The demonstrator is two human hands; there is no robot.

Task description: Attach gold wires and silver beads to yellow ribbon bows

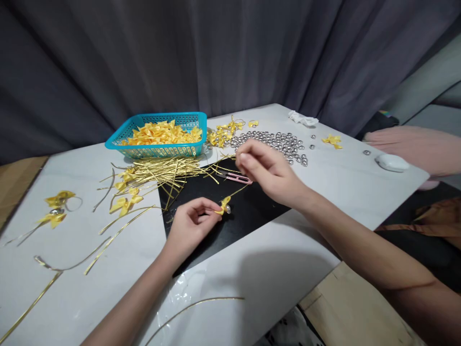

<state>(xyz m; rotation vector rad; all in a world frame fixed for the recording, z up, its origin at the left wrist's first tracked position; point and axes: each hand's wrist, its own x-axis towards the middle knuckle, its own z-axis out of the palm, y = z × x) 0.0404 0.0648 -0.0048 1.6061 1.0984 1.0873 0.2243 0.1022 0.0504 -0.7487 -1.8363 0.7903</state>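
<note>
My left hand (196, 218) pinches a small yellow ribbon bow (225, 205) with a shiny silver bead (228, 209) at its side, above a black mat (252, 211). From the bow a thin gold cord (239, 191) runs up to the right, toward my right hand (268, 170). That hand is raised over the mat with its fingers curled and pressed together; whatever is in them is hidden. Just behind it, pink-handled thread snips (237, 178) lie on the mat.
A turquoise basket (154, 145) holds many yellow bows. Cut gold cords (169, 168) lie before it. Silver beads (277, 142) are spread behind my right hand. Finished-looking bows (124, 204) lie at left. A white computer mouse (392, 162) and crumpled tissue (302, 118) sit at right.
</note>
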